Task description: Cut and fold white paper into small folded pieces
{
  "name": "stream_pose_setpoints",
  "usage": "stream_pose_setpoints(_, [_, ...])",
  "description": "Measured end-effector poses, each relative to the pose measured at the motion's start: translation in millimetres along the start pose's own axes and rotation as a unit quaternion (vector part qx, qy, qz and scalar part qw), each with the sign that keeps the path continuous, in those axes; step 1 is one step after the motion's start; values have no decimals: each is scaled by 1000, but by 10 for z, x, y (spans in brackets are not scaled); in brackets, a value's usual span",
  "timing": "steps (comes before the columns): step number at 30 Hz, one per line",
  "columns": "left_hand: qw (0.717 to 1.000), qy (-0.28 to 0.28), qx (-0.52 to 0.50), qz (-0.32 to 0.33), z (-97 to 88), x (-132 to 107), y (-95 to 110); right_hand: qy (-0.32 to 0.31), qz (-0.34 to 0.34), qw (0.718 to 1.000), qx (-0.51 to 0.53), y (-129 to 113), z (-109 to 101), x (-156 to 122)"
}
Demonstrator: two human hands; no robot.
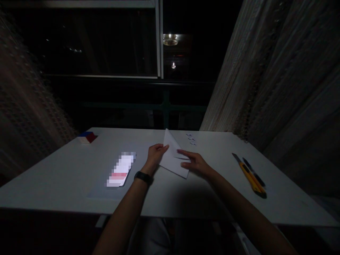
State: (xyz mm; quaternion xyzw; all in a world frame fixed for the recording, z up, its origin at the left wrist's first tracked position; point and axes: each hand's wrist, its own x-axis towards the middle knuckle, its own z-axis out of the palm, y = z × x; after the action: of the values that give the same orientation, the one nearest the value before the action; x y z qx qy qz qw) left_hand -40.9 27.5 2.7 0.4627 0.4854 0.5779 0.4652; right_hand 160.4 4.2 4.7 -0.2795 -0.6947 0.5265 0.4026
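A white sheet of paper (172,166), partly folded with a pointed flap standing up at its far end, is in both hands over the middle of the table. My left hand (156,154), with a dark band on its wrist, grips the paper's left edge, thumb on top. On the right side, my right hand (195,163) has its index finger on the folded flap and its thumb lower on the sheet, the flap's edge between them. Its other fingers are partly hidden behind the paper and hand.
A lit phone (121,170) lies left of my hands. The far left corner of the white table (66,177) bears a coloured cube (86,137). To the right are a yellow box cutter (249,177), blade out, and a dark pen (253,171). Small dark marks (191,139) show beyond the paper.
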Motion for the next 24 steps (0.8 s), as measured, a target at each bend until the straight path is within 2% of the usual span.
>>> stream_pose_setpoints(2, [999, 4, 31, 16, 13, 5, 0, 27, 28, 996, 82, -52, -7, 1])
stream_pose_setpoints(5, [996, -37, 81, 28, 45, -8, -13, 99, 69, 984, 130, -61, 24, 23])
stream_pose_setpoints(7, [988, -87, 118, 38, 66, -30, -27, 125, 90, 979, 132, -18, 60, 45])
stream_pose_setpoints(12, [952, -243, 180, 52, 83, -102, -37, 127, 113, 976, 140, 164, 117, 82])
stream_pose_setpoints(15, [936, -300, 181, 38, 83, -139, -14, 139, 99, 975, 143, 247, 126, 88])
stream_pose_setpoints(18, [940, -289, 172, 46, 93, -147, -6, 166, 78, 973, 139, 283, 136, 101])
stream_pose_setpoints(21, [957, -233, 155, 77, 103, -117, -36, 205, 91, 967, 117, 298, 150, 125])
stream_pose_setpoints(24, [961, -190, 172, 106, 100, -74, -80, 231, 120, 960, 105, 321, 166, 161])
